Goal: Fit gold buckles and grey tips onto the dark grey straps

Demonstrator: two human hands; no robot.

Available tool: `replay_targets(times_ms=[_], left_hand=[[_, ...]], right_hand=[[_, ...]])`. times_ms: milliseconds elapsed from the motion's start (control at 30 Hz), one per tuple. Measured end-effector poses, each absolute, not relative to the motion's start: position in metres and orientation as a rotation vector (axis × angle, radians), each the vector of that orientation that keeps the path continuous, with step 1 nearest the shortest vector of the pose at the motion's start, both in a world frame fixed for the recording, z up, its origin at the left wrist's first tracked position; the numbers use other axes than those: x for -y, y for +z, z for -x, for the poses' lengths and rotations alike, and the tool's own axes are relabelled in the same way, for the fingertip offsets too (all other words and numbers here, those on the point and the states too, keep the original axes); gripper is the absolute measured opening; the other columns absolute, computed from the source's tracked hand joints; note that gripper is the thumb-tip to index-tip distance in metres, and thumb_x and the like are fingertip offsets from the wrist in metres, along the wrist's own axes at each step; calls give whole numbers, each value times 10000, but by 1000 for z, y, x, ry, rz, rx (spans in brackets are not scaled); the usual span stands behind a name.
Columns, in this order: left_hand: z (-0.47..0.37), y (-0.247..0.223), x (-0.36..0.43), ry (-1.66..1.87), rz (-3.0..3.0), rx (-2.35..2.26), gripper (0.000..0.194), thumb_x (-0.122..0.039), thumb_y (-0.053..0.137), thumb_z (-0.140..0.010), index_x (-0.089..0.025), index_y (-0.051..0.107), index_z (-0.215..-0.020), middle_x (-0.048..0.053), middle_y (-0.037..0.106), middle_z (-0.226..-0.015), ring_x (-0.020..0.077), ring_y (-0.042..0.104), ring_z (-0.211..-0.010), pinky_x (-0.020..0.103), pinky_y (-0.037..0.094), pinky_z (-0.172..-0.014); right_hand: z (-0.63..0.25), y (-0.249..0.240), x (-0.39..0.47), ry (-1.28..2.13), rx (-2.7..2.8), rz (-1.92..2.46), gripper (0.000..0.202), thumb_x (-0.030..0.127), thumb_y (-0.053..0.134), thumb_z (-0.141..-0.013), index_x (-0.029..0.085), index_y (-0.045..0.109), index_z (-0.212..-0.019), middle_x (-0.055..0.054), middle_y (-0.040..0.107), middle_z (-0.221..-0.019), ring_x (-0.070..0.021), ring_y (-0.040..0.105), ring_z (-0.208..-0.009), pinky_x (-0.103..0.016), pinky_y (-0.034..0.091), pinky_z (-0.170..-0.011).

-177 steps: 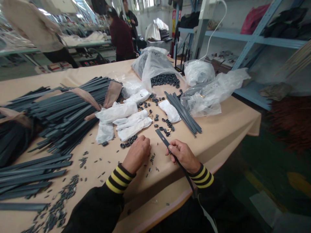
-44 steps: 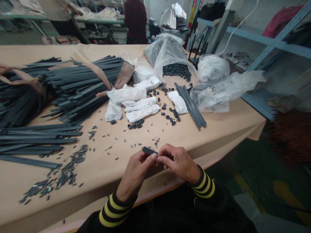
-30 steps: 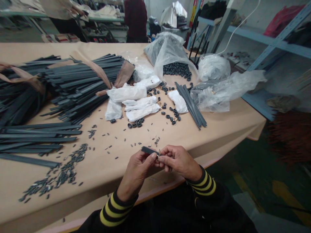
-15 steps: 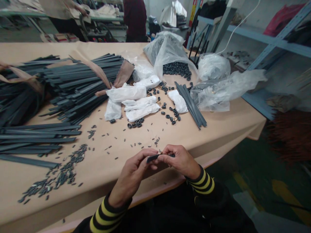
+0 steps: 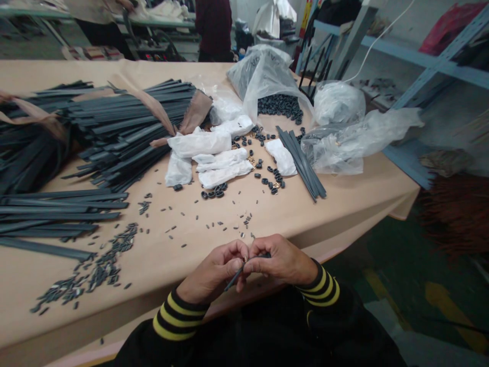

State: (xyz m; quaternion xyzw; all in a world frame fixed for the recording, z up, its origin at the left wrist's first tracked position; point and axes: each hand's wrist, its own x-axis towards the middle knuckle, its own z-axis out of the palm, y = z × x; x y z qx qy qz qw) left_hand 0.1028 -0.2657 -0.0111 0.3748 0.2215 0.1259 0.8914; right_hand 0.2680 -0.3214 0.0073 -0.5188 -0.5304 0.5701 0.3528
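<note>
Your two hands meet in front of you, by the near edge of the table (image 5: 336, 214). Between them is one dark strap (image 5: 232, 280). Your left hand (image 5: 219, 272) has its thumb and fingers pinched close together on it, and one end pokes out below. Your right hand (image 5: 280, 260) is also closed in a pinch on the strap, right next to the left. One tiny gold-coloured bit (image 5: 245, 258) shows at your fingertips, but it is too small to name.

Past your hands, little dark scraps (image 5: 110, 255) lie on the table, too many to count, with a thick heap on the left. Two big strap bundles (image 5: 126, 120) sit farther back on the left, with tan bands (image 5: 153, 109) around them. Loose straps (image 5: 49, 209) lie in front of the bundles; they overlap, so you can't get a sure count. One small strap pile (image 5: 301, 163) rests on the right, touching one white packet (image 5: 281, 157). More white packets (image 5: 202, 144) bunch up in the middle. One big clear bag (image 5: 254, 66) lies open at the back, with lots of dark loops (image 5: 280, 106) in its mouth. Two other people (image 5: 214, 30) stand behind the table.
</note>
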Motion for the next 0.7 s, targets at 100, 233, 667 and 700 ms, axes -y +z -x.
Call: replay_targets(times_ms=[100, 233, 667, 700], left_hand=[[-102, -13, 266, 256, -729, -453, 243, -317, 672, -676, -160, 496, -733, -27, 478, -591, 65, 444, -467, 176, 371, -429], [-105, -9, 265, 376, -786, -527, 219, -307, 654, -697, -151, 501, -708, -12, 491, -655, 66, 427, -515, 184, 352, -464], [-117, -18, 276, 726, -1250, -1114, 215, -363, 550, -770, -170, 491, -698, -41, 521, -553, 96, 479, -511, 200, 373, -509], [-117, -18, 276, 728, -1258, -1110, 210, -359, 542, -777, -172, 483, -701, -42, 522, -548, 95, 481, -506, 199, 375, -506]], right_hand=[[-268, 5, 320, 1478, 1369, 1324, 280, 374, 617, -722, 126, 518, -634, 55, 440, -492, -41, 378, -440, -155, 284, -417], [-273, 2, 321, 1538, 1383, 1312, 266, 380, 530, -795, 122, 546, -729, 40, 497, -516, -43, 390, -435, -159, 294, -430], [-265, 7, 319, 1257, 1585, 1541, 233, 354, 502, -814, 131, 566, -798, 21, 505, -636, -85, 436, -581, -192, 317, -526], [-265, 6, 320, 1277, 1565, 1524, 218, 326, 475, -831, 130, 564, -797, 22, 505, -623, -80, 432, -565, -190, 320, -523]])
